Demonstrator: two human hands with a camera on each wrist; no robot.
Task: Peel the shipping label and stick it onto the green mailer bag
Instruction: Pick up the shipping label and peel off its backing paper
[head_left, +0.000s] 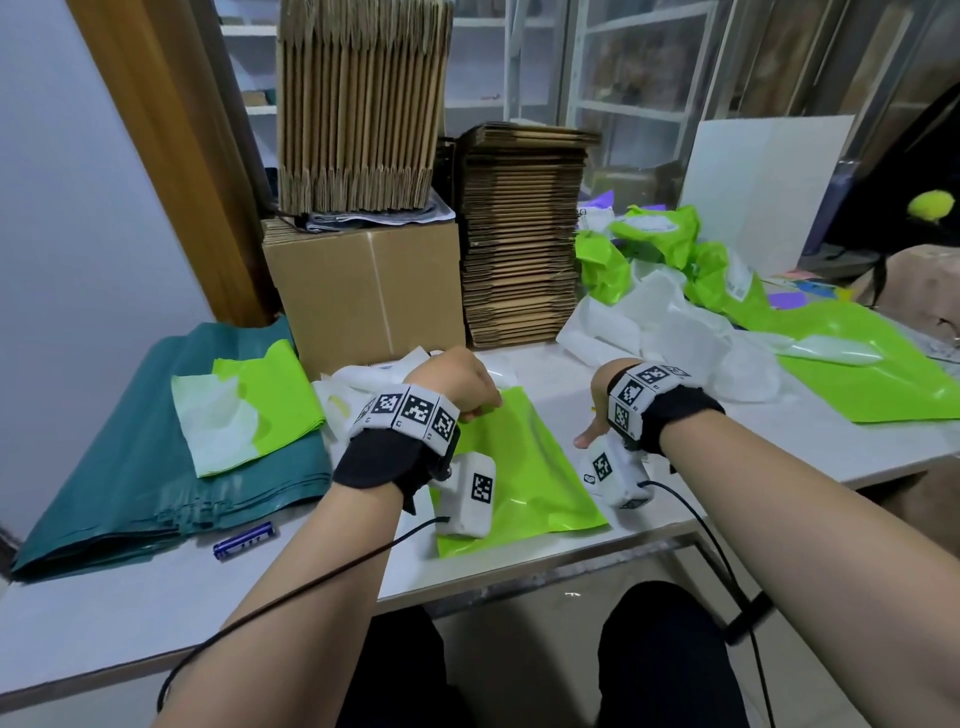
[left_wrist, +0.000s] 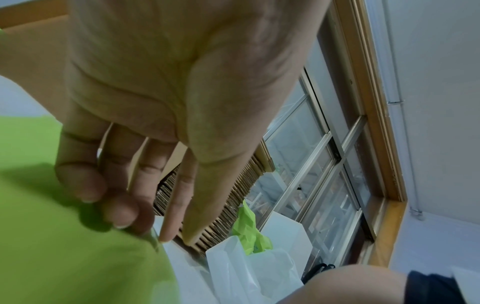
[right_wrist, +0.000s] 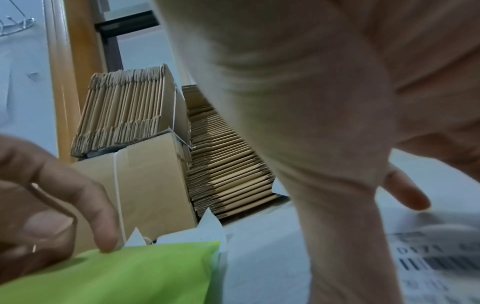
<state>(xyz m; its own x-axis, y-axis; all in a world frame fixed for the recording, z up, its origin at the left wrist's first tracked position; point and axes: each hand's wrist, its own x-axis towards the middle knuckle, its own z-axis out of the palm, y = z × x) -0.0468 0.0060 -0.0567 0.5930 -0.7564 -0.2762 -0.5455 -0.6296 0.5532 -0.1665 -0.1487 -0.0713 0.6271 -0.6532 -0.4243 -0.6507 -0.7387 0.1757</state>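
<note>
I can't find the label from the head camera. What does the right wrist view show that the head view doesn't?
Right wrist only: a barcoded shipping label lying under the right hand, whose fingers are spread above it.
Head only: a purple battery and dark green bag stack.
Both: the green mailer bag, with the left hand at its far edge.

Soft even daylight — wrist views blurred, edges warped.

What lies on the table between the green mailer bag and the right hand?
In the head view, only a bare strip of white table lies between the green mailer bag and the right hand.
</note>
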